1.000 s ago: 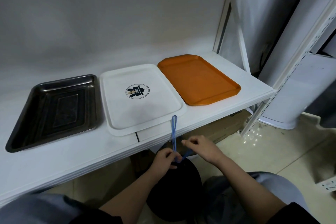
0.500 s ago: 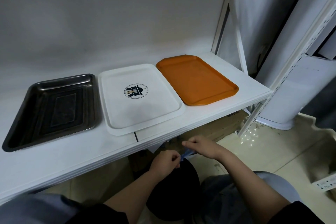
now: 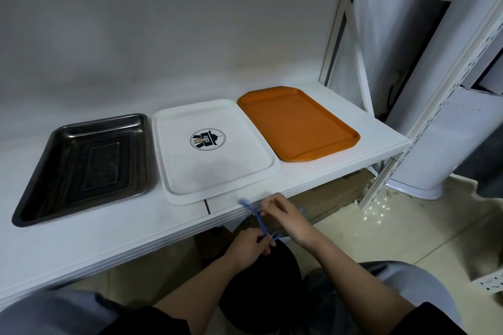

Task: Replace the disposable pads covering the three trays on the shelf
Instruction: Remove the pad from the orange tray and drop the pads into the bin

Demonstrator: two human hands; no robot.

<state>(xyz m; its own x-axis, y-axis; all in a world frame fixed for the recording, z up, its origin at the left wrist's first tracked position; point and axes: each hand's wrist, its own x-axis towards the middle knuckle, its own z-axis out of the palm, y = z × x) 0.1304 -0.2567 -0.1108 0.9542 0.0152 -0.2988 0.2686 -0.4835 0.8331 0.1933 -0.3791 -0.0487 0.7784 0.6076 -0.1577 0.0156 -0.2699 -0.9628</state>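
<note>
Three bare trays lie side by side on the white shelf (image 3: 109, 236): a dark metal tray (image 3: 81, 168) on the left, a white tray (image 3: 215, 152) with a round logo in the middle, an orange tray (image 3: 296, 122) on the right. Below the shelf's front edge a black bag (image 3: 261, 288) sits between my knees. My left hand (image 3: 249, 249) pinches its blue drawstring (image 3: 258, 219) at the bag's mouth. My right hand (image 3: 285, 216) grips the same string higher up, in front of the shelf edge. No pad is in view.
A white perforated shelf post (image 3: 424, 128) stands at the right front corner, a slanted brace (image 3: 356, 54) behind it. A cardboard box (image 3: 334, 193) lies under the shelf. A white cylindrical appliance (image 3: 441, 106) stands on the tiled floor to the right.
My right hand has risen to the shelf edge, drawing the blue string up and taut. The left hand stays at the bag's mouth. The trays have not moved.
</note>
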